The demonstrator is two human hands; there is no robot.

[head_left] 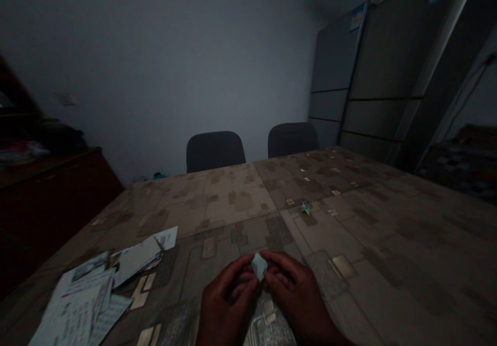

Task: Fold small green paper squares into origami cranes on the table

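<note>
A small, pale folded paper (259, 267) is held between both hands above the near middle of the table. My left hand (230, 297) pinches its left side with thumb and index finger, the other fingers curled under. On the right side, my right hand (292, 291) grips it the same way. The paper has a diamond-like outline; its finer folds are too dark to tell. Farther back, to the right of the hands, a small green folded paper piece (305, 209) rests on the patterned tabletop (233, 222).
Printed sheets (73, 310) and a stack of paper pieces (137, 259) lie at the table's left. Two dark chairs (215, 151) (293, 139) stand behind the far edge. A wooden cabinet (50, 201) is at the left, tall wardrobe panels (380, 72) at the right.
</note>
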